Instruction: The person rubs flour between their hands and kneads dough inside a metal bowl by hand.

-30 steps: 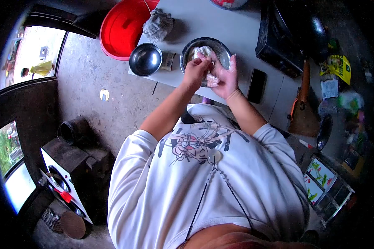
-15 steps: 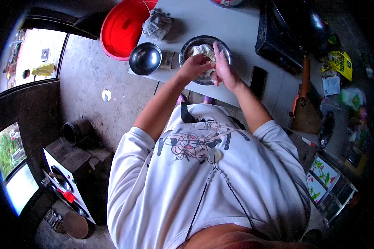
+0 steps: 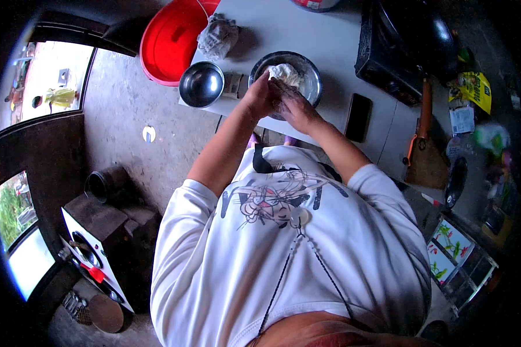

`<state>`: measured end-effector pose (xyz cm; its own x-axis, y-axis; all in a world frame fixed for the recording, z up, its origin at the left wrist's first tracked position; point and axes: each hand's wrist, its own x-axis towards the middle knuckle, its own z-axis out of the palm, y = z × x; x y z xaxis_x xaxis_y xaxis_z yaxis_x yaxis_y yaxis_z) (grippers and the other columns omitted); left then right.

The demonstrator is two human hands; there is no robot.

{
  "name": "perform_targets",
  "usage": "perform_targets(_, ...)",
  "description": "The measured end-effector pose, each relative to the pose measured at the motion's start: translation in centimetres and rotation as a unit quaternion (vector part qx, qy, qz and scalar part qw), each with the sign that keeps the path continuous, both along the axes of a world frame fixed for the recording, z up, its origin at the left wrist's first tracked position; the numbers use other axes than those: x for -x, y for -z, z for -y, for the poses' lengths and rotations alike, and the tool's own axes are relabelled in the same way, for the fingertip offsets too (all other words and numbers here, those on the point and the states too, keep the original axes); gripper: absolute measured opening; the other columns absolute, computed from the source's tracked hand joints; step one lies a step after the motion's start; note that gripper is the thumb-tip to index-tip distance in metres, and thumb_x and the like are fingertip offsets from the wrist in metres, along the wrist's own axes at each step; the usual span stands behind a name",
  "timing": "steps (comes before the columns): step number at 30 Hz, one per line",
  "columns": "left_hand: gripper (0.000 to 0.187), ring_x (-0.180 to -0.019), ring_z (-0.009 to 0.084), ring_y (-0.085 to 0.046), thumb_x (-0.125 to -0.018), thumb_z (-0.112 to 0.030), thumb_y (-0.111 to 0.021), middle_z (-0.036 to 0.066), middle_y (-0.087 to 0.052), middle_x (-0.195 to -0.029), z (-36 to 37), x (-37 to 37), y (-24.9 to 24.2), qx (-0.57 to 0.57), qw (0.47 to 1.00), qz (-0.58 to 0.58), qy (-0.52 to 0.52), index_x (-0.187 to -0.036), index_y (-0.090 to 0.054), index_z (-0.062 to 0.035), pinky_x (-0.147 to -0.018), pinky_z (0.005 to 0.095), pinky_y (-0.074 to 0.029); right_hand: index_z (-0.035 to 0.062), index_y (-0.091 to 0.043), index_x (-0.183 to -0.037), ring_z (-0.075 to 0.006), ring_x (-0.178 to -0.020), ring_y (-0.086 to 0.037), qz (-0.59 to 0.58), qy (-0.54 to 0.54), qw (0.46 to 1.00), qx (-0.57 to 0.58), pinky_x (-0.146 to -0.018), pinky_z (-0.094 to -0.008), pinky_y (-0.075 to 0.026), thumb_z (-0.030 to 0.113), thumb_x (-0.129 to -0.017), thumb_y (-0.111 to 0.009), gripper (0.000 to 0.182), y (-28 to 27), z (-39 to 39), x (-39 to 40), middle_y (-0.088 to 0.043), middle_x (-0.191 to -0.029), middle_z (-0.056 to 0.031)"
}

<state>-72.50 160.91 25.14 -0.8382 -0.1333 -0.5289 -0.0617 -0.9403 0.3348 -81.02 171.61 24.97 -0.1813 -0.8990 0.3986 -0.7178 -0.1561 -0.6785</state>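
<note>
Two bare hands working over a metal bowl (image 3: 311,80) at the near edge of a white table (image 3: 272,29). The left hand (image 3: 261,96) and the right hand (image 3: 294,104) meet above the bowl's near side, palms facing and pressed together, the right fingers lying against the left hand. Whether anything is pinched between them cannot be told. A white lump of dough (image 3: 286,73) sits inside the bowl, just beyond the hands. To the left stand a small packet (image 3: 232,85) and a second, shiny bowl (image 3: 201,84); farther off are a crumpled bag (image 3: 217,37) and a red tub (image 3: 171,49). A dark phone (image 3: 358,118) lies to the right of the hands.
</note>
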Motion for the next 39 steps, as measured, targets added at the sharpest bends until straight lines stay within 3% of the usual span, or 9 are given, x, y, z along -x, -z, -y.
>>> perform_targets(2, 0.055, -0.101, 0.0315, -0.045, -0.085, -0.042, -0.026, 0.019, -0.046, -0.112, 0.1, -0.3, 1.0, -0.047, 0.999, -0.025, -0.001, -0.112, -0.04, 0.0034, -0.09, 0.0411, -0.031, 0.0, -0.048, -0.107, -0.0335, -0.098, -0.048, 0.088, 0.084, 0.972, -0.203, -0.087, -0.0368, -0.036, 0.012, -0.08, -0.044, 0.029, -0.1, 0.2, 1.0, -0.051, -0.102, -0.0207)
perform_targets(8, 0.049, -0.103, 0.031, -0.045, -0.084, -0.034, -0.036, 0.021, -0.048, -0.108, 0.9, -0.8, 1.6, -0.074, 0.994, -0.075, 0.022, -0.111, -0.042, 0.0067, -0.091, 0.038, -0.032, 0.0051, -0.048, -0.109, -0.031, -0.1, -0.048, 0.067, 0.033, 0.995, -0.072, -0.085, -0.0361, -0.037, -0.004, -0.071, -0.041, 0.04, -0.7, 0.6, -0.1, -0.05, -0.106, -0.0191)
perform_targets(10, 0.039, -0.091, 0.0292, -0.051, -0.084, -0.024, -0.035, 0.02, -0.052, -0.101, 0.2, -1.5, 2.2, 0.418, 0.904, -0.012, 0.093, -0.102, -0.046, 0.0088, -0.083, 0.0383, -0.041, 0.0043, -0.051, -0.104, -0.03, -0.096, -0.051, 0.064, 0.045, 0.995, -0.057, -0.082, -0.0347, -0.039, -0.008, -0.067, -0.04, 0.04, 1.0, 0.7, 0.5, -0.053, -0.101, -0.0176)
perform_targets(16, 0.024, -0.061, 0.014, -0.057, -0.078, -0.022, -0.055, 0.009, -0.059, -0.075, 0.6, -2.9, 0.6, 0.249, 0.956, 0.151, -0.03, -0.089, -0.056, -0.0006, -0.052, 0.0237, -0.045, 0.0057, -0.061, -0.074, -0.0287, -0.069, -0.055, 0.054, 0.102, 0.991, -0.069, -0.062, -0.0355, -0.043, 0.002, -0.064, -0.054, 0.012, 2.3, 2.6, 4.5, -0.056, -0.073, -0.0131)
perform_targets(20, 0.019, -0.041, 0.005, -0.034, -0.077, -0.021, -0.057, -0.002, -0.045, -0.052, 1.7, -3.5, 1.0, 0.405, 0.889, 0.212, 0.028, -0.072, -0.058, -0.0027, -0.037, 0.0196, -0.024, 0.0047, -0.059, -0.071, -0.0305, -0.073, -0.052, 0.046, 0.086, 0.992, -0.08, -0.063, -0.0363, -0.042, 0.004, -0.064, -0.055, 0.008, 2.1, 6.6, 4.9, -0.053, -0.073, -0.014)
perform_targets(23, 0.019, -0.048, 0.0135, -0.048, -0.07, -0.017, -0.062, 0.005, -0.052, -0.059, 2.1, -3.7, 3.1, 0.434, 0.874, 0.213, 0.035, -0.076, -0.053, -0.0009, -0.042, 0.0245, -0.037, 0.003, -0.053, -0.068, -0.0334, -0.069, -0.049, -0.014, 0.042, 0.995, -0.088, -0.061, -0.0411, -0.04, 0.007, -0.065, -0.055, 0.006, 5.6, 7.7, 4.4, -0.048, -0.073, -0.0162)
perform_targets(28, 0.035, -0.068, 0.0375, -0.053, -0.068, -0.023, -0.061, 0.019, -0.055, -0.072, 2.1, -4.0, 5.0, 0.766, 0.567, 0.297, -0.052, -0.087, -0.043, 0.0004, -0.06, 0.041, -0.043, 0.003, -0.05, -0.079, -0.0328, -0.07, -0.051, -0.051, -0.04, 0.984, -0.165, -0.061, -0.0389, -0.041, 0.009, -0.066, -0.054, 0.014, 5.0, 5.4, 4.1, -0.052, -0.073, -0.0168)
perform_targets(33, 0.032, -0.076, 0.0432, -0.05, -0.078, -0.031, -0.045, 0.027, -0.054, -0.077, 2.4, -3.8, 5.5, 0.673, 0.653, 0.328, 0.113, -0.08, -0.046, 0.0006, -0.066, 0.0485, -0.04, 0.0014, -0.052, -0.09, -0.0334, -0.09, -0.052, -0.079, -0.063, 0.856, -0.507, -0.075, -0.0414, -0.042, 0.006, -0.072, -0.046, 0.019, 3.9, 4.5, 0.6, -0.055, -0.092, -0.0195)
perform_targets(39, 0.031, -0.077, 0.0424, -0.051, -0.078, -0.03, -0.046, 0.026, -0.054, -0.077, 2.2, -3.0, 4.4, 0.666, 0.653, 0.348, 0.095, -0.08, -0.045, 0.0006, -0.067, 0.0481, -0.04, -0.0011, -0.05, -0.093, -0.0343, -0.095, -0.049, -0.062, -0.04, 0.848, -0.525, -0.079, -0.0402, -0.04, 0.011, -0.077, -0.039, 0.022, 5.9, 4.9, 1.6, -0.051, -0.1, -0.0224)
